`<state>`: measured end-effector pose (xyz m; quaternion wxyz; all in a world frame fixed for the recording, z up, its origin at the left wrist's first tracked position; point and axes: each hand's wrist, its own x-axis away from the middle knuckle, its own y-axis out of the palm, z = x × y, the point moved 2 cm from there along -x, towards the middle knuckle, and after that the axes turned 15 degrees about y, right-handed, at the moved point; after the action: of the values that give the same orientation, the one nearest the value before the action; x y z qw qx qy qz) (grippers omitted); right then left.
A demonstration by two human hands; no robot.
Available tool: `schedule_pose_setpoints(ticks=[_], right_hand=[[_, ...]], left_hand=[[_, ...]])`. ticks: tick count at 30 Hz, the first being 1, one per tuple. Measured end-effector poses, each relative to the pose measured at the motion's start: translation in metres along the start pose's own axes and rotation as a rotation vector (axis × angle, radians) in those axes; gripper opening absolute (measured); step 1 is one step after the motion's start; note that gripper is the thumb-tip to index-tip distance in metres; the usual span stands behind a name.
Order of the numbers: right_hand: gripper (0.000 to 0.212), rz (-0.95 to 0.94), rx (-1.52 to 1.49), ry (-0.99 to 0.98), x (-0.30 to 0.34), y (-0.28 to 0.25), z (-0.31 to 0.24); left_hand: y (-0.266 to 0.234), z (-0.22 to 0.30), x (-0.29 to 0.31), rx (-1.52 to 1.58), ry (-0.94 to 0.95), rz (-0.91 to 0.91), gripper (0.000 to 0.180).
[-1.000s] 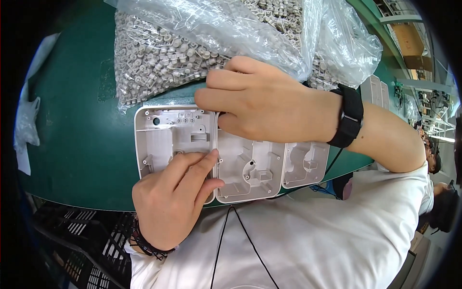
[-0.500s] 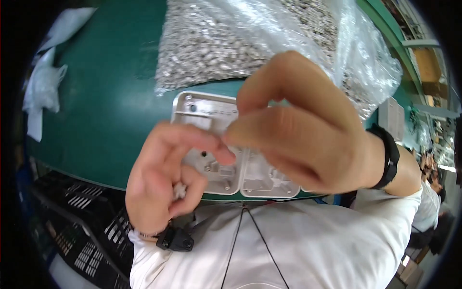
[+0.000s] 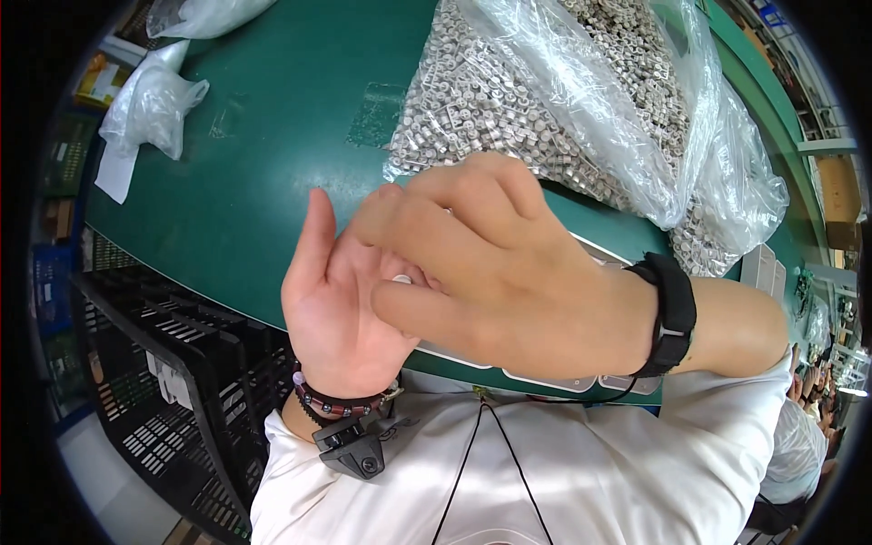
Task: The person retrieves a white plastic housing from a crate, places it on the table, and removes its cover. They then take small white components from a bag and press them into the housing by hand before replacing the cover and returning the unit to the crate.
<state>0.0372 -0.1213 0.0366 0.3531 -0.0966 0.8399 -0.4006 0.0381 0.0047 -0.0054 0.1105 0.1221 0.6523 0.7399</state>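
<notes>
My left hand (image 3: 341, 309) is turned palm up with its thumb stretched out. Its other fingers are partly hidden, and the ones that show curl around a small white plastic part (image 3: 402, 280). Over that palm lies my right hand (image 3: 490, 263), back upward and fingers bent in, touching the left hand. Whatever its fingertips grip is out of sight. Beneath both hands are white plastic housings (image 3: 549, 379), mostly covered. Beyond them lies a clear plastic bag (image 3: 581, 91) full of small whitish plastic parts (image 3: 477, 113).
Crumpled clear bags (image 3: 154, 104) lie at the far left of the green table (image 3: 263, 145). Black plastic crates (image 3: 173, 363) stand below its left edge. More pale housings (image 3: 763, 271) are at the right, and another person (image 3: 795, 454) sits farther along.
My right hand has moved left and down onto my left palm, which has turned upward with the thumb spread. The view has shifted, so the bag appears farther right.
</notes>
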Motion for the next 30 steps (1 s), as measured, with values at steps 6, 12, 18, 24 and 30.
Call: schedule_pose_setpoints(ticks=[6, 12, 18, 24, 30], right_hand=[[0.017, -0.190, 0.070, -0.184, -0.005, -0.010, 0.007], [0.012, -0.172, -0.009, -0.081, -0.006, -0.010, 0.012], [0.008, -0.159, -0.636, 0.430, -0.010, -0.024, 0.013], [0.010, -0.063, -0.592, 0.080, -0.005, -0.008, 0.024], [0.011, -0.417, -0.478, 0.050, -0.006, -0.027, 0.025]], left_hand=[[0.013, 0.002, 0.002, -0.026, -0.042, 0.172, 0.055], [0.010, -0.009, 0.004, -0.384, -0.068, 0.170, 0.058], [0.009, 0.006, 0.009, -1.375, 0.082, -0.457, 0.040], [0.013, 0.012, 0.009, -1.181, 0.140, -0.360, 0.031], [-0.002, 0.029, 0.005, -1.444, 0.095, -0.594, 0.039]])
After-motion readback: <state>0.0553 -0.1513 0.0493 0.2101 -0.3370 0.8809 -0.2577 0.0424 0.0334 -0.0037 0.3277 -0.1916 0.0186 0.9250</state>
